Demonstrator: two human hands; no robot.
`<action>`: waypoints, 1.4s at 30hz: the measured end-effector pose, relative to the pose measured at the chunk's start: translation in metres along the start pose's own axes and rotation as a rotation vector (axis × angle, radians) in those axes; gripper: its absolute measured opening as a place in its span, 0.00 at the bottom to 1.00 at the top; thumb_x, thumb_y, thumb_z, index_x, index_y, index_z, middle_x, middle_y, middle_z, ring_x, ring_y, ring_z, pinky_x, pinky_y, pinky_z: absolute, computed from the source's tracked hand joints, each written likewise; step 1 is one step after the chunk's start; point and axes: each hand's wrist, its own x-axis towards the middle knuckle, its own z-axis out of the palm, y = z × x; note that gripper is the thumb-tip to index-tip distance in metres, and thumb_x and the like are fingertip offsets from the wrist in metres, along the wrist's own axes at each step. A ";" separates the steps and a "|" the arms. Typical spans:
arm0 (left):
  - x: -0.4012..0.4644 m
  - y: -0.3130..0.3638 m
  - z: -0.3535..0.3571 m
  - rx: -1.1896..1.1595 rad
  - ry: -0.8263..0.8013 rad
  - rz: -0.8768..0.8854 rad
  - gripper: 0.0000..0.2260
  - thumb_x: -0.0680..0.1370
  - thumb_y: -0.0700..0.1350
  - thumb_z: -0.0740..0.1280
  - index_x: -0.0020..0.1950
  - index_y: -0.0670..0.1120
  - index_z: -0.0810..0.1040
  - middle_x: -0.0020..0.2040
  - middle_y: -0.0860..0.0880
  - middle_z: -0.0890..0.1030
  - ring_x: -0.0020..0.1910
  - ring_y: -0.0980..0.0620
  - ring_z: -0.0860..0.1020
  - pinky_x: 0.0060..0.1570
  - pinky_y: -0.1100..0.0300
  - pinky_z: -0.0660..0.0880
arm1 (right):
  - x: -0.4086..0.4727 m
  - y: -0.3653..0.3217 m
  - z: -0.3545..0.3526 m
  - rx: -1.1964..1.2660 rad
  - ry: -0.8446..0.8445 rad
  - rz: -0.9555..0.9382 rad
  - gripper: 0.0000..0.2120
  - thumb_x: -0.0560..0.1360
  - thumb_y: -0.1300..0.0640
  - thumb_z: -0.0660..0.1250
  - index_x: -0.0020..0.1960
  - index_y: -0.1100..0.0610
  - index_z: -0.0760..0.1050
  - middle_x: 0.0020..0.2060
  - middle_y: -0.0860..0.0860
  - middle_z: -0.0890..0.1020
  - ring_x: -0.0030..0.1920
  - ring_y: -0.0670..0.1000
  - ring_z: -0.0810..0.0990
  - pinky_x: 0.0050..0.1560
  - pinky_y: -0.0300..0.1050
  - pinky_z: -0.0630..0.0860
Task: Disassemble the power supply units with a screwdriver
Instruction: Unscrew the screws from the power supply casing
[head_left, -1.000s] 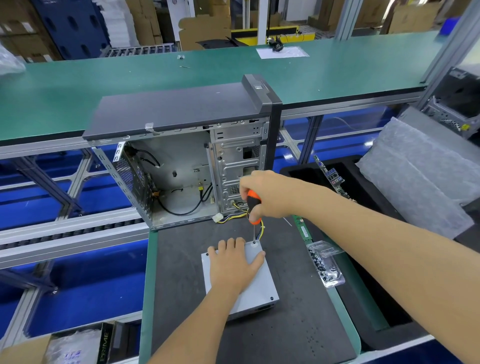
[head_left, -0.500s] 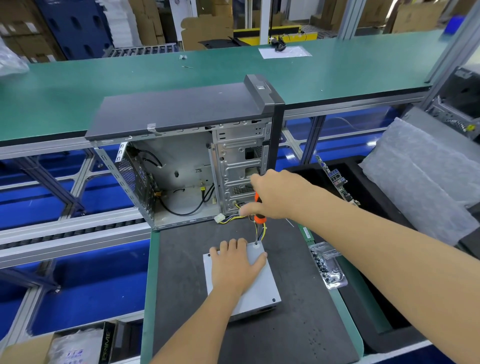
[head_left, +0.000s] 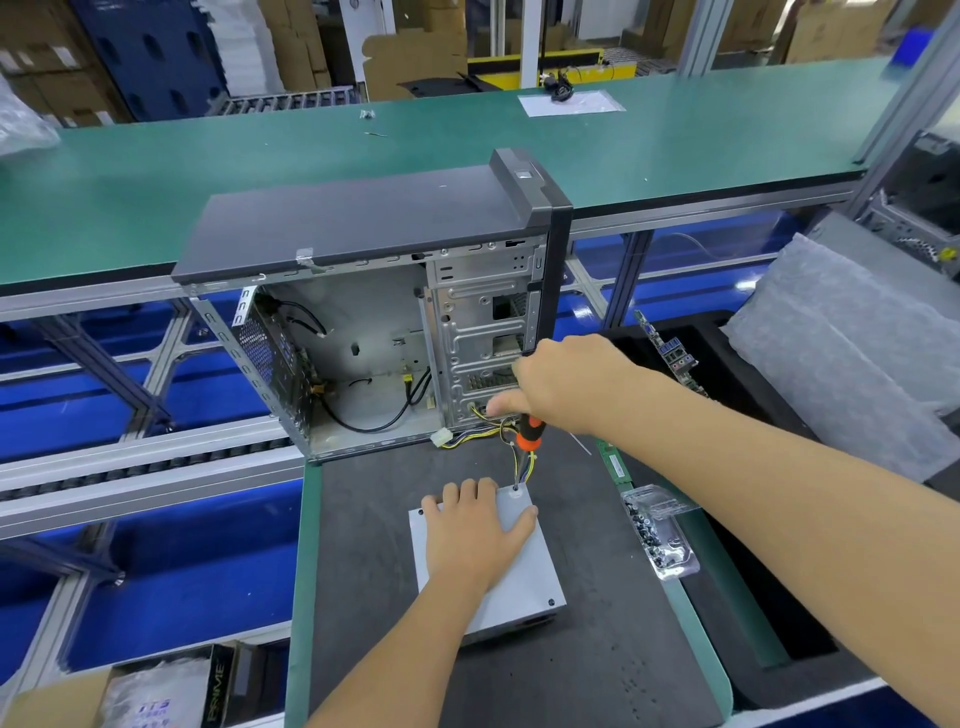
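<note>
One grey power supply (head_left: 511, 582) lies on a dark mat (head_left: 597, 665) before one open computer case (head_left: 374, 291). Left hand (head_left: 475, 535) presses flat on it; right hand (head_left: 563, 382) grips one screwdriver (head_left: 529, 436).

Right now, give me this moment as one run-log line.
step: unscrewing far-right corner | left hand: flat on power supply unit | right hand: grips screwdriver, tip at corner screw | screw tray: right of unit

Head-worn view, forward-down, close
</note>
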 end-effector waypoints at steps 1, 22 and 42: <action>0.000 0.000 0.000 0.002 0.000 0.001 0.37 0.72 0.74 0.41 0.62 0.52 0.74 0.55 0.54 0.78 0.56 0.47 0.72 0.55 0.47 0.61 | 0.000 0.001 0.000 0.109 -0.014 0.006 0.14 0.82 0.42 0.58 0.59 0.51 0.69 0.38 0.53 0.69 0.36 0.54 0.71 0.32 0.47 0.68; 0.000 -0.001 0.002 -0.007 0.017 -0.007 0.35 0.73 0.73 0.44 0.61 0.52 0.75 0.53 0.54 0.78 0.54 0.48 0.73 0.54 0.48 0.62 | -0.002 -0.006 -0.003 0.226 -0.059 0.146 0.30 0.76 0.30 0.55 0.57 0.57 0.67 0.41 0.52 0.71 0.43 0.57 0.72 0.39 0.49 0.67; 0.001 -0.001 0.003 -0.002 0.027 0.006 0.36 0.73 0.73 0.43 0.62 0.52 0.75 0.54 0.54 0.78 0.54 0.47 0.73 0.54 0.47 0.63 | -0.007 0.012 0.016 0.485 -0.057 0.035 0.26 0.75 0.36 0.66 0.63 0.53 0.65 0.48 0.51 0.72 0.48 0.55 0.70 0.44 0.49 0.71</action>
